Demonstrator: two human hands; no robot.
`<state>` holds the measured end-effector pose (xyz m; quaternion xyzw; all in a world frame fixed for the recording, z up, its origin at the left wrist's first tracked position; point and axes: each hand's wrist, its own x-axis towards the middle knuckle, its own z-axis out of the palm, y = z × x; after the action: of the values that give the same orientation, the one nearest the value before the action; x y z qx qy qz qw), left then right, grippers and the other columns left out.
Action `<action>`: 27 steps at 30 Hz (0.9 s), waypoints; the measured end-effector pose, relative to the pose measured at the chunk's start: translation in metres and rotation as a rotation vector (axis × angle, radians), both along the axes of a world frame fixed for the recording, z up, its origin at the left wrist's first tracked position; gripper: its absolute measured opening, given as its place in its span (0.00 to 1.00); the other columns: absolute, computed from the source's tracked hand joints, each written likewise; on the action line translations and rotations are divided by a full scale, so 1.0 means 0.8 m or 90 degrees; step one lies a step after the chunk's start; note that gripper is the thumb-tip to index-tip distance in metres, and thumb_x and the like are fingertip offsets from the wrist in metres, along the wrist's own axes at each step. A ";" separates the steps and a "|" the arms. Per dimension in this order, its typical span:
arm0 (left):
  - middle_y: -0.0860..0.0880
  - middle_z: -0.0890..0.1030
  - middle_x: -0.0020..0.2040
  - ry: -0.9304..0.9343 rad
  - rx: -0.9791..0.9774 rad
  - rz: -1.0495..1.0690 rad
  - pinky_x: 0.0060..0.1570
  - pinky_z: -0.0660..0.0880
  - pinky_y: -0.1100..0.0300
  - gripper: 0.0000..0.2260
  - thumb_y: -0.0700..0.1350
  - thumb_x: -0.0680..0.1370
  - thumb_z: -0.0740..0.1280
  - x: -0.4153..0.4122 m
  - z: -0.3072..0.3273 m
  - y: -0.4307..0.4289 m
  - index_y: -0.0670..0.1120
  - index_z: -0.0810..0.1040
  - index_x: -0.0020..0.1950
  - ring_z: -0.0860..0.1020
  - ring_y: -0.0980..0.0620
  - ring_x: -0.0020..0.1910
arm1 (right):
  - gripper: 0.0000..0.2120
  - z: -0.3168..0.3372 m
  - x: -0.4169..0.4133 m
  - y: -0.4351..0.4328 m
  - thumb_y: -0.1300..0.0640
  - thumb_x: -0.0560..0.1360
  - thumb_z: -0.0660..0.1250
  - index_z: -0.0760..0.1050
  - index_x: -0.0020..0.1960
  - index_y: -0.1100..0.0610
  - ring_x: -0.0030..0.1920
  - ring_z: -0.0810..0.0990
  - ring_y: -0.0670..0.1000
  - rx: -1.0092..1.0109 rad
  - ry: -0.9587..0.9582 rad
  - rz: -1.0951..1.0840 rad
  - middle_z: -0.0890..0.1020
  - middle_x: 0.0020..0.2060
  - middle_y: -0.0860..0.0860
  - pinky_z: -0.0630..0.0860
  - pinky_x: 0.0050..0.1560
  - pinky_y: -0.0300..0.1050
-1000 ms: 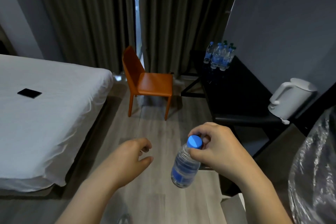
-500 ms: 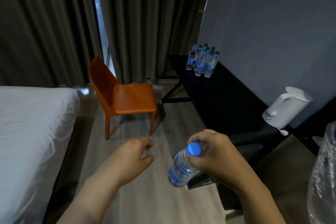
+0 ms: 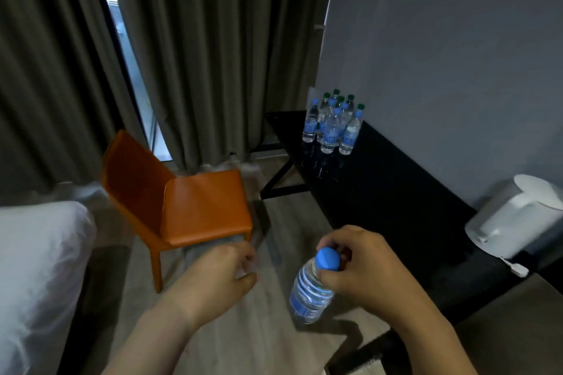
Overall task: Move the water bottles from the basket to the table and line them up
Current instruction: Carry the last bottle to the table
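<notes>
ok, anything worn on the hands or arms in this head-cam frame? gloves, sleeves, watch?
Nothing worn. Left hand and right hand are bare: no gloves, and no rings that I can make out, though the frame is slightly blurred. Left forearm and right forearm are uncovered down to the frame edge: no sleeves, watch, wristband, markers or cables.

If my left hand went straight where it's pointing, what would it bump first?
Probably the front edge of the black table, up ahead to the right. The left hand seems to pass just beside the held bottle, but depth is unclear.
</notes>
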<state>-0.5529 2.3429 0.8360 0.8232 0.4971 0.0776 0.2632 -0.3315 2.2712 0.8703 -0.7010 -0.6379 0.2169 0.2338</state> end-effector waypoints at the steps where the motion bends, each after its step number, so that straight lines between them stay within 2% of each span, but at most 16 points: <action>1: 0.56 0.79 0.55 0.002 0.007 -0.006 0.54 0.73 0.66 0.11 0.50 0.77 0.66 0.006 0.003 0.022 0.52 0.76 0.58 0.77 0.59 0.54 | 0.11 0.001 0.007 0.021 0.53 0.63 0.73 0.78 0.44 0.44 0.41 0.78 0.39 0.006 -0.002 -0.004 0.77 0.43 0.40 0.74 0.38 0.33; 8: 0.54 0.80 0.53 -0.004 -0.037 -0.049 0.54 0.74 0.61 0.10 0.48 0.77 0.66 0.035 0.000 0.154 0.51 0.76 0.58 0.77 0.57 0.54 | 0.10 0.001 0.039 0.150 0.53 0.64 0.73 0.78 0.44 0.44 0.42 0.78 0.38 0.020 -0.006 -0.033 0.77 0.43 0.39 0.73 0.37 0.32; 13: 0.52 0.81 0.48 -0.037 -0.046 -0.077 0.52 0.75 0.58 0.08 0.45 0.76 0.66 0.055 -0.015 0.261 0.51 0.76 0.55 0.80 0.55 0.49 | 0.11 -0.009 0.054 0.237 0.50 0.65 0.74 0.77 0.45 0.42 0.45 0.76 0.35 0.013 -0.019 -0.071 0.76 0.44 0.38 0.77 0.40 0.33; 16: 0.54 0.79 0.50 -0.072 -0.069 -0.101 0.52 0.77 0.58 0.10 0.47 0.76 0.68 0.069 -0.021 0.330 0.53 0.75 0.57 0.79 0.57 0.50 | 0.11 -0.014 0.059 0.290 0.50 0.65 0.74 0.77 0.45 0.42 0.45 0.76 0.33 0.012 -0.024 -0.103 0.76 0.44 0.38 0.77 0.39 0.34; 18: 0.57 0.78 0.51 -0.074 -0.055 -0.127 0.51 0.74 0.66 0.12 0.49 0.76 0.68 0.078 -0.023 0.380 0.53 0.75 0.58 0.77 0.59 0.51 | 0.11 -0.015 0.062 0.327 0.51 0.65 0.74 0.77 0.45 0.42 0.45 0.76 0.34 0.010 -0.024 -0.127 0.76 0.44 0.39 0.77 0.39 0.35; 20: 0.57 0.78 0.53 -0.066 -0.037 -0.151 0.51 0.71 0.69 0.13 0.50 0.76 0.67 0.086 -0.020 0.425 0.53 0.75 0.59 0.76 0.60 0.52 | 0.11 -0.014 0.065 0.362 0.53 0.65 0.75 0.77 0.45 0.42 0.45 0.76 0.34 0.005 -0.020 -0.156 0.77 0.45 0.39 0.78 0.40 0.35; 24: 0.55 0.77 0.57 -0.052 -0.048 -0.214 0.57 0.73 0.63 0.14 0.49 0.77 0.67 0.109 -0.017 0.500 0.52 0.74 0.62 0.76 0.57 0.56 | 0.12 -0.020 0.074 0.418 0.53 0.65 0.74 0.76 0.43 0.40 0.47 0.76 0.33 0.011 0.002 -0.210 0.76 0.45 0.39 0.79 0.41 0.32; 27: 0.55 0.76 0.59 -0.046 -0.057 -0.233 0.57 0.74 0.62 0.15 0.49 0.77 0.67 0.128 -0.023 0.543 0.53 0.73 0.63 0.75 0.58 0.57 | 0.15 -0.027 0.083 0.454 0.54 0.66 0.75 0.72 0.41 0.38 0.45 0.78 0.39 -0.003 0.003 -0.246 0.75 0.46 0.39 0.77 0.37 0.30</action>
<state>-0.4509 2.7769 0.8177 0.8841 0.3321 0.0353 0.3269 -0.2649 2.6342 0.8490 -0.8104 -0.4904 0.1714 0.2709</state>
